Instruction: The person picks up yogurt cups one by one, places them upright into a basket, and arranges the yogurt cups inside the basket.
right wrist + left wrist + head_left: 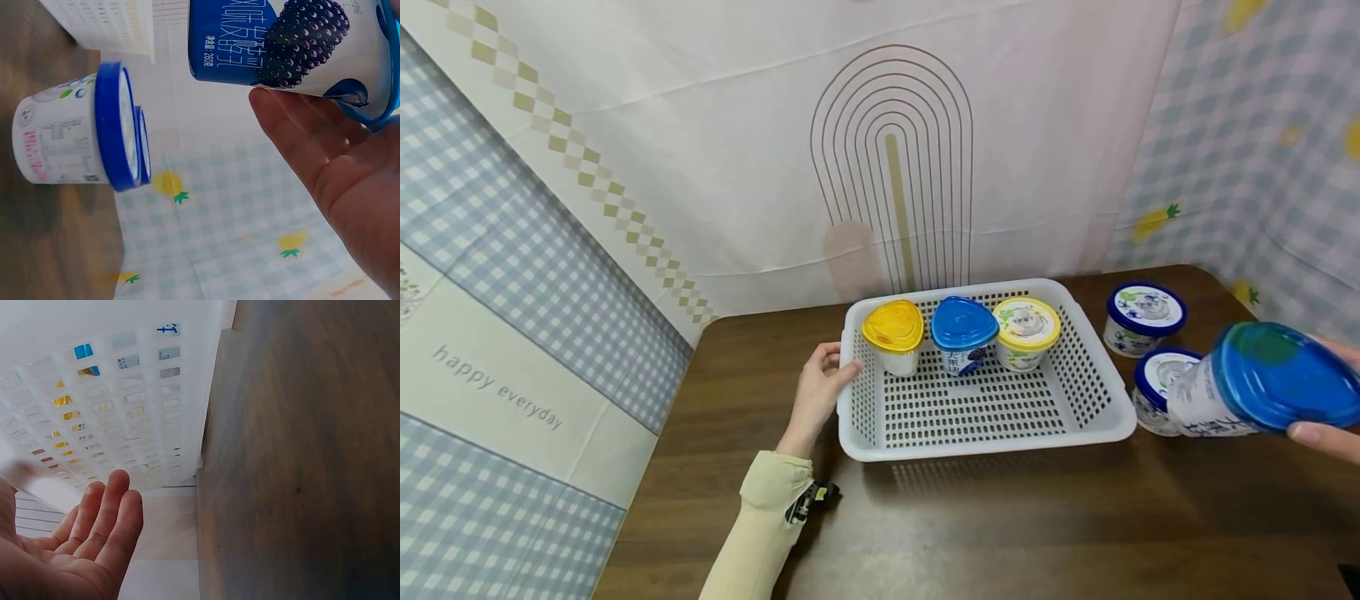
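At the right of the head view my right hand [1333, 442] holds a yogurt cup with a blue lid [1288, 379], tilted and raised over the table. Its blackberry picture shows in the right wrist view, with my fingers [306, 122] along its side. My left hand [816, 392] is at the left end of a white plastic basket [985, 450], thumb over the rim and fingers outside its wall. Inside the basket stand a yellow-lidded cup [895, 337], a blue-lidded cup [962, 333] and a round tub with a yellow-rimmed lid [1026, 333], lined up along the back.
Two round tubs with dark-blue-rimmed lids stand right of the basket: a rear tub [1142, 317] and a front tub [1157, 387], the latter partly hidden by the held cup. A patterned cloth [1015, 167] hangs behind the brown wooden table [925, 533].
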`<state>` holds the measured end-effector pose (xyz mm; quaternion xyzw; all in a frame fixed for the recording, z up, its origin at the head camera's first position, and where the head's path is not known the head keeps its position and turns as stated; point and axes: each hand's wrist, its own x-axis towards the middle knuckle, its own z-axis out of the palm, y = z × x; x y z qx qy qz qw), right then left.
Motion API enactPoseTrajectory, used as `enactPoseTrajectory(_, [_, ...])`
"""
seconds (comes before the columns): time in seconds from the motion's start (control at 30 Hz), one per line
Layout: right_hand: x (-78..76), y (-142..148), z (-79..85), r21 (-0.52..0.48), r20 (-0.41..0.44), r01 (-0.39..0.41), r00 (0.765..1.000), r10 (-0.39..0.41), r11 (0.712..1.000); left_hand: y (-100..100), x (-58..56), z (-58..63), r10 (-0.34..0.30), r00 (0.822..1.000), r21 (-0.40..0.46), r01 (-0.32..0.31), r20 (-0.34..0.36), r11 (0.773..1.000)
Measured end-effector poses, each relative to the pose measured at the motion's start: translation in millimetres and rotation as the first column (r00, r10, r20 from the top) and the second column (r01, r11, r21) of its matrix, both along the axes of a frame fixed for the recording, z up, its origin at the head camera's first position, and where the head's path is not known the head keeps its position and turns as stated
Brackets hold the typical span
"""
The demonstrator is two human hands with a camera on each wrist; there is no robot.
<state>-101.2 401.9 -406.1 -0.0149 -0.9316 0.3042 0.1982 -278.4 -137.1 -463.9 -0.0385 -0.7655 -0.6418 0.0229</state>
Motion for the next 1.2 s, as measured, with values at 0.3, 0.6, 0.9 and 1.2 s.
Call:
enactPoseTrajectory(0.3, [-9.3,-2,4.6,-0.034,-0.051,-0.013,0.999,0.012,0.999,0,-1.3,-1.9,-0.002,1.0,0.003,0.002,-0.015,1.0])
enactPoseTrajectory(0.6, [-13.6,-12,11.2,-0.087,-0.049,-0.068,0.997,0.063,0.994,0,-0.9,-2.6,0.007,1.0,0.004,-0.007,-0.023,1.0])
enactPoseTrajectory(0.9, [-21.2,-20,17.8,-0.098,-0.041,-0.088,0.996,0.084,0.991,-1,0.3,-3.0,0.024,0.999,0.007,-0.024,-0.032,1.0])
enactPoseTrajectory(1.2, [-25.7,-25,22.5,-0.13,-0.073,-0.116,0.991,0.107,0.985,1,-0.4,-2.1,0.024,0.999,-0.003,-0.024,-0.041,1.0])
